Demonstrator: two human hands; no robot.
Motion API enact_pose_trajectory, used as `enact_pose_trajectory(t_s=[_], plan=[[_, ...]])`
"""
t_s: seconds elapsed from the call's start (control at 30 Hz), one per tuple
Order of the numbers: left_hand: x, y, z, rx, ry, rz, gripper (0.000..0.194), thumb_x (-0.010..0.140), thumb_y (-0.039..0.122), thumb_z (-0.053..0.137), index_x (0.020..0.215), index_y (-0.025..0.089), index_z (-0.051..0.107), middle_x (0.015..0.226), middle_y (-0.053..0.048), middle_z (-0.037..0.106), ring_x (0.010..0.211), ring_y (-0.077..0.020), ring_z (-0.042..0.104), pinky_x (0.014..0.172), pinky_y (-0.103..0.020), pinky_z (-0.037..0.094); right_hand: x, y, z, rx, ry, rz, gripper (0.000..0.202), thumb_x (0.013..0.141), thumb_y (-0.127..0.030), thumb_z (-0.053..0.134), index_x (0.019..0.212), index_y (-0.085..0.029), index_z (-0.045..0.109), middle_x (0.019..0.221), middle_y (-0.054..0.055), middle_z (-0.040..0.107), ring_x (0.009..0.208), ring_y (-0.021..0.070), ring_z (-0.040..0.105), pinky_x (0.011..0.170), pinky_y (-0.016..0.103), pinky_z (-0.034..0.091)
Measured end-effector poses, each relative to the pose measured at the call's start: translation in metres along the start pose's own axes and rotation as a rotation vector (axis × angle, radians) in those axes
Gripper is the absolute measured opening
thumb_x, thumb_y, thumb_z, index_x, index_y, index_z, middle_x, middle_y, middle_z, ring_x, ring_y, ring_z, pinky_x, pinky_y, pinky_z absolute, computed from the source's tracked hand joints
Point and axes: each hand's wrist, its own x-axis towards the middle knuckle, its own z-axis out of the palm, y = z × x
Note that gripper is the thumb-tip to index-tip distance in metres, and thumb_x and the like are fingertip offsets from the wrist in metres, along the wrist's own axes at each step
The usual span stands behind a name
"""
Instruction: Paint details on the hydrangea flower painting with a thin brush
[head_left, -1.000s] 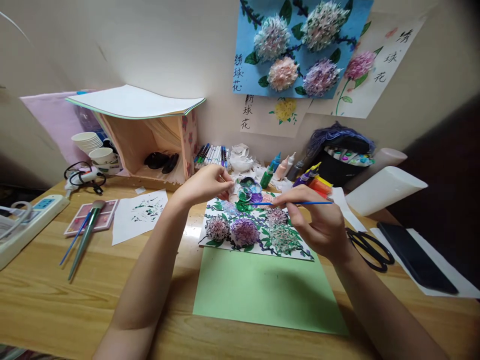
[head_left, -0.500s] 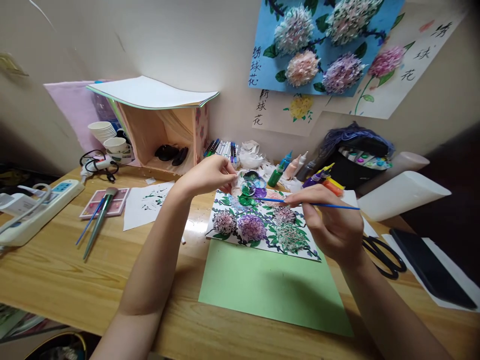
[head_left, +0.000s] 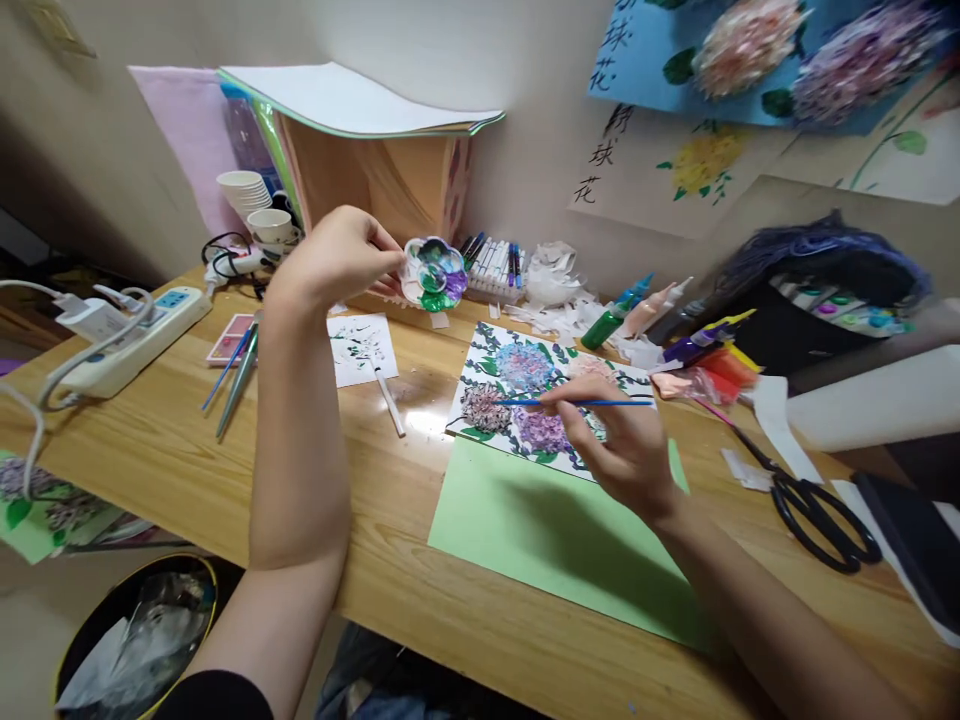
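Left hand point(head_left: 349, 255) pinching palette point(head_left: 433, 277), wrist bent, right hand point(head_left: 619, 440) holding paintbrush point(head_left: 519, 402) crosswise

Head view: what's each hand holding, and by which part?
Left hand: white flower-shaped paint palette, by its edge. Right hand: slim blue paintbrush, partway along its shaft.

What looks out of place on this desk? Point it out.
Loose white paper scraps litter the desk behind the flower artwork, untidy beside the rowed markers. A slim white stick lies askew, overlapping the edge of the paint-marked paper.

Single head-worn view, forward and down across the wooden desk point(head_left: 397, 560)
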Motion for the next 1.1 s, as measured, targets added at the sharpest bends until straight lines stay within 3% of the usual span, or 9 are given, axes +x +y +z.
enact_pose_trajectory(t_s=[0.27,0.67,0.9,1.1], plan=[[-0.007,-0.013,-0.019,0.018,0.136,0.030,0.018,0.078,0.017,0.059,0.085,0.001,0.066,0.067,-0.003,0.064,0.072,-0.0120,0.064,0.082,-0.037,0.052,-0.009,0.012,0.026,-0.012,-0.138,0.097,0.017,0.084,-0.014,0.050,0.094,-0.019,0.063,0.081,0.003,0.068,0.073,0.0143,0.065,0.065,0.028,0.050],[-0.007,-0.006,-0.016,0.002,0.113,0.009,0.021,0.076,0.020,0.065,0.087,0.003,0.068,0.069,-0.004,0.067,0.069,-0.0089,0.064,0.078,-0.029,0.055,-0.009,0.018,0.032,-0.020,-0.156,0.099,0.016,0.085,-0.016,0.050,0.092,-0.019,0.064,0.081,0.003,0.068,0.072,0.0136,0.064,0.064,0.028,0.050],[-0.006,-0.007,-0.015,0.063,0.110,0.018,0.024,0.078,0.019,0.061,0.091,0.000,0.067,0.073,-0.005,0.067,0.075,-0.0113,0.064,0.083,-0.036,0.051,-0.008,0.019,0.030,-0.016,-0.138,0.091,0.014,0.085,-0.016,0.050,0.092,-0.020,0.062,0.080,0.003,0.067,0.072,0.0142,0.063,0.063,0.029,0.049],[-0.006,-0.008,-0.015,0.018,0.093,0.042,0.024,0.077,0.021,0.064,0.088,0.000,0.067,0.071,-0.005,0.065,0.071,-0.0104,0.064,0.081,-0.035,0.053,-0.008,0.019,0.031,-0.027,-0.167,0.059,0.015,0.086,-0.015,0.049,0.093,-0.020,0.061,0.080,0.002,0.067,0.073,0.0139,0.063,0.065,0.029,0.049]])
